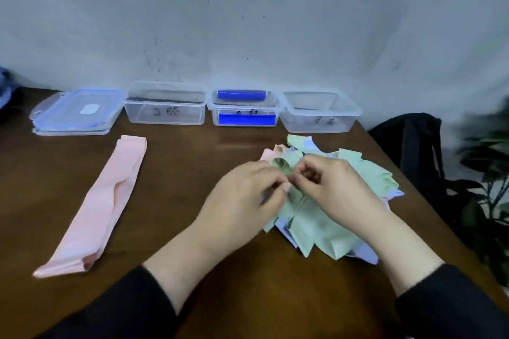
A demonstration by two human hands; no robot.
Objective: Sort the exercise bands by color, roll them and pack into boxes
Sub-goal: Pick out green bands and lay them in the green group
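Note:
My left hand [248, 190] and my right hand [327, 181] pinch a partly rolled green band [283, 164] between them, over a loose pile of green and pale purple bands [325, 231] at the right of the brown table. A long pink band [102, 201] lies flat at the left. Three clear boxes stand in a row at the back: the left box [165, 107], the middle box [245, 110] with blue clips, and the right box [319, 113].
Stacked clear lids [77, 113] with blue rims lie at the back left. A black bag [413, 146] and a green plant [487, 187] sit off the table's right edge. A pale wall stands right behind the boxes.

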